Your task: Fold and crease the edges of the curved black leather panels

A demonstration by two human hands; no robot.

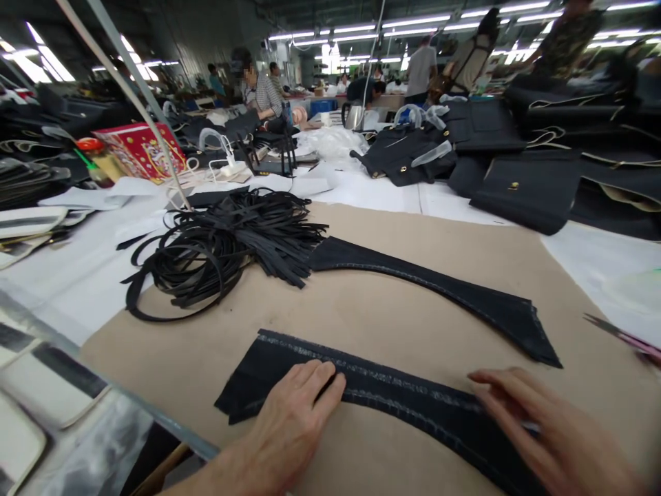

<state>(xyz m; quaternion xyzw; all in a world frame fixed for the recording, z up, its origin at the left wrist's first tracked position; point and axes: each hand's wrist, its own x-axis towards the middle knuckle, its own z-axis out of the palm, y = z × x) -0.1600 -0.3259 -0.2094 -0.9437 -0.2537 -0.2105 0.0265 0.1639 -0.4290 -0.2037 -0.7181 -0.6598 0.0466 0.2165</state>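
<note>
A black curved fabric or leather strip [392,386] lies across the brown sheet in front of me, with pale, rough lines along both long edges. My left hand [297,413] rests on its left part, fingers laid down on the surface. Over the right part is my right hand [537,413], slightly blurred, its fingers bent and drawn together. A small pale glint shows between those fingers, too unclear to name. Farther back lies a second black curved strip [413,272], apart from both hands.
A heap of thin black strips [222,241] lies at the back left of the brown sheet [361,310]. Scissors [620,332] are at the right edge. Black bags [527,186] pile up behind. A red box [139,151] stands at left; other people work in the background.
</note>
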